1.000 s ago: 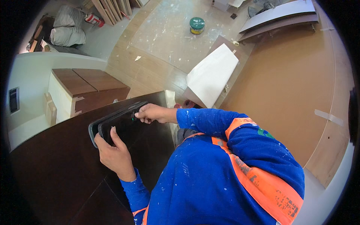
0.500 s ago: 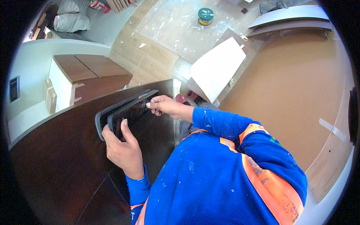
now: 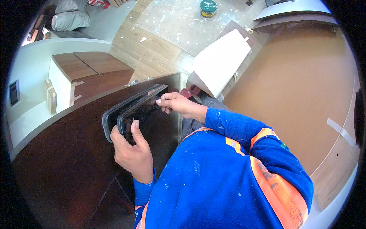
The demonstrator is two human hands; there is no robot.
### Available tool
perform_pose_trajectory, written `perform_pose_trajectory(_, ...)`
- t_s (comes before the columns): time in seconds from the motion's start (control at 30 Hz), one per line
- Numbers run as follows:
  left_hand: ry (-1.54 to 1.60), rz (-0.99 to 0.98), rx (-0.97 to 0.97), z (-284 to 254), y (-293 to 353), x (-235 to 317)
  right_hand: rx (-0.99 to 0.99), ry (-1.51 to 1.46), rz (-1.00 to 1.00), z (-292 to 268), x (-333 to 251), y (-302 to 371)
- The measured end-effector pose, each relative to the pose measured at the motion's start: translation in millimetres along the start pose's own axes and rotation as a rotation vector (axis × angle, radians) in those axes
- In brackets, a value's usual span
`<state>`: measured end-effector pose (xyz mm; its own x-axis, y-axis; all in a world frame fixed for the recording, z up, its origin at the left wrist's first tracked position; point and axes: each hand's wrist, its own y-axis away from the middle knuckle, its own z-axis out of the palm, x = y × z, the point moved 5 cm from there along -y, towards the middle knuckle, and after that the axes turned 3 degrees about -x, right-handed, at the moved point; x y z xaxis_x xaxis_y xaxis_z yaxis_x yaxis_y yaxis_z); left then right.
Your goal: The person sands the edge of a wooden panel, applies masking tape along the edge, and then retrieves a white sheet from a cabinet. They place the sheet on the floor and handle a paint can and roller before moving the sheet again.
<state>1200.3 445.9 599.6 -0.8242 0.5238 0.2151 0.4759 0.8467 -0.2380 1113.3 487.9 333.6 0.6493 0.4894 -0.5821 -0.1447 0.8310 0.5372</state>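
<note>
A glossy black panel (image 3: 131,116), long with rounded corners, stands against a dark brown wooden board (image 3: 68,152) that looks like a door. Behind it shows a matching black rounded rim (image 3: 108,124), offset to the left. My left hand (image 3: 133,154) grips the panel's near end, thumb on the face and fingers round the edge. Toward the far end, my right hand (image 3: 173,104) is closed in a pinch at the panel's face. Whatever is between those fingertips is too small to make out.
Beyond the board stands a brown cabinet (image 3: 93,66) with tape on it. A white sheet (image 3: 221,63) lies right of centre, and a large brown panel (image 3: 293,95) fills the right side. On the stained floor sits a green-lidded tub (image 3: 208,8).
Both hands, the black panel and the board's far edge sit slightly further right in view. The surroundings have shifted slightly up and left. Both grips look the same.
</note>
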Motion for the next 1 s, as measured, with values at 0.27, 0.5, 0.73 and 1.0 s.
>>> perform_pose_trajectory(0.27,0.033,-0.001,-0.016,-3.1,0.4,2.8,-0.002,0.002,-0.002,0.2,-3.8,10.0)
perform_pose_trajectory(0.5,0.112,-0.024,-0.009,-3.7,1.4,-0.7,-0.03,0.0,0.023,1.4,-6.7,15.6)
perform_pose_trajectory(0.73,0.14,-0.022,0.03,0.3,10.4,-14.1,-0.083,-0.037,0.032,0.9,-2.6,12.1)
perform_pose_trajectory(1.0,0.091,0.018,0.016,2.1,24.8,-31.7,-0.103,-0.087,0.086,-2.1,3.2,13.2)
